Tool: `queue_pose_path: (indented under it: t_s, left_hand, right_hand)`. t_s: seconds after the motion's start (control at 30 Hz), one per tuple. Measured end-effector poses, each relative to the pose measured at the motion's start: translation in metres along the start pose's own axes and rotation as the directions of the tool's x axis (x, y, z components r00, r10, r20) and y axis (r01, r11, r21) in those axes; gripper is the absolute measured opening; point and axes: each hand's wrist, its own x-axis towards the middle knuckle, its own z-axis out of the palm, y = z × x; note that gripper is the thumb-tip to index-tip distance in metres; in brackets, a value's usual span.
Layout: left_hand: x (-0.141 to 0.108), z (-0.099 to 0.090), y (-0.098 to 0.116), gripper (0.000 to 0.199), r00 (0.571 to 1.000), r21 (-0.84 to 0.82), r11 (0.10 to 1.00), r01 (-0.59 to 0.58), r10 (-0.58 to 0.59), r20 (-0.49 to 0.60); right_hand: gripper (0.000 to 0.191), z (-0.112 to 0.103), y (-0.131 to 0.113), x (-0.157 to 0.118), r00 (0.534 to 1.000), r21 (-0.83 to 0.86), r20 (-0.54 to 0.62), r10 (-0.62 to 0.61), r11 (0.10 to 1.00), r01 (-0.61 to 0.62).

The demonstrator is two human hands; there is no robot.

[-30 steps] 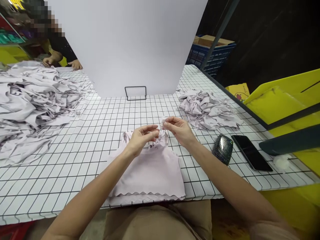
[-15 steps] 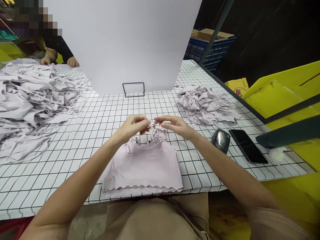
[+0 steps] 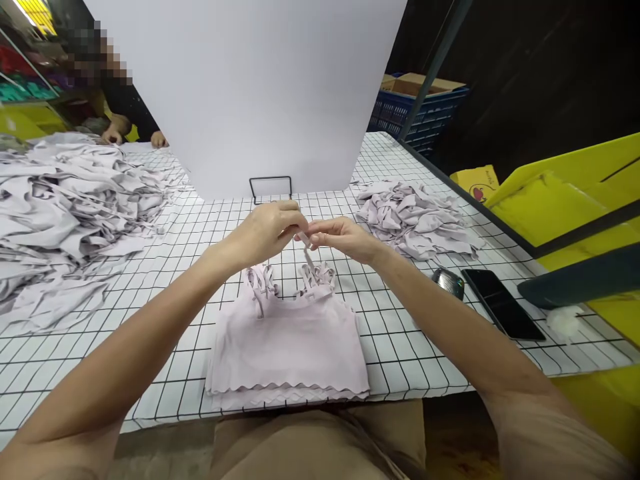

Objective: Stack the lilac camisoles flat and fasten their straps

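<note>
A stack of pale pink strappy tops (image 3: 290,343) with scalloped hems lies flat at the table's front edge. Thin straps bunch up at its two upper corners. Above the right-hand bunch, a strap (image 3: 308,256) is pulled upward between my hands. My left hand (image 3: 273,230) pinches it, fingers closed and bent downward. My right hand (image 3: 345,237) meets the left at the fingertips, its thumb and fingers closed around the same strap. The exact grip is partly hidden where the fingers overlap.
A large heap of pale garments (image 3: 65,207) covers the left side; a smaller pile (image 3: 417,217) lies right. Near my right forearm are a phone (image 3: 501,303) and a dark shiny object (image 3: 449,283). A white board (image 3: 250,100) stands ahead. A co-worker's hands (image 3: 113,135) rest far left.
Both hands have risen and come together at the fingertips, drawing the strap up off the stack. My right fingers have closed from a looser, more open pose. The view has shifted slightly.
</note>
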Motion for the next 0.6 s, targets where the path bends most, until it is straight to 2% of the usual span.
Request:
queue_pose_path:
  t_s: [0.1,0.2,0.27,0.33,0.37,0.43,0.5,0.6]
  left_hand:
    - [0.003,0.001,0.003,0.026,0.997,-0.005,0.999,-0.054,0.054,-0.051]
    - [0.005,0.002,0.008,0.023,0.986,-0.054,0.998,-0.037,0.028,-0.165]
    - [0.003,0.002,0.013,0.017,0.961,-0.136,0.990,0.033,-0.069,-0.269]
    - [-0.003,0.004,0.017,0.011,0.918,-0.308,0.940,0.148,-0.247,-0.311]
    - [-0.008,0.007,0.018,0.012,0.897,-0.418,0.882,0.216,-0.349,-0.272]
    - [-0.019,0.015,0.019,0.017,0.859,-0.610,0.711,0.351,-0.504,-0.094]
    - [-0.031,0.028,0.018,0.020,0.817,-0.697,0.547,0.464,-0.568,0.098]
    - [-0.043,0.056,0.019,0.020,0.758,-0.692,0.426,0.583,-0.592,0.274]
  right_hand:
    - [0.020,0.005,-0.007,0.004,0.990,-0.043,-0.117,-0.076,0.997,0.072]
    - [0.019,0.012,-0.012,0.005,0.958,-0.086,-0.244,-0.153,0.987,0.136]
    - [0.016,0.017,-0.014,0.004,0.917,-0.156,-0.326,-0.230,0.970,0.188]
    - [0.012,0.020,-0.015,0.000,0.861,-0.293,-0.384,-0.333,0.928,0.229]
    - [0.010,0.021,-0.015,-0.002,0.832,-0.379,-0.390,-0.395,0.892,0.246]
    - [0.007,0.022,-0.015,-0.007,0.777,-0.532,-0.362,-0.516,0.798,0.282]
    - [0.007,0.022,-0.014,-0.011,0.720,-0.620,-0.335,-0.608,0.717,0.317]
    - [0.008,0.023,-0.014,-0.012,0.667,-0.649,-0.383,-0.639,0.700,0.298]
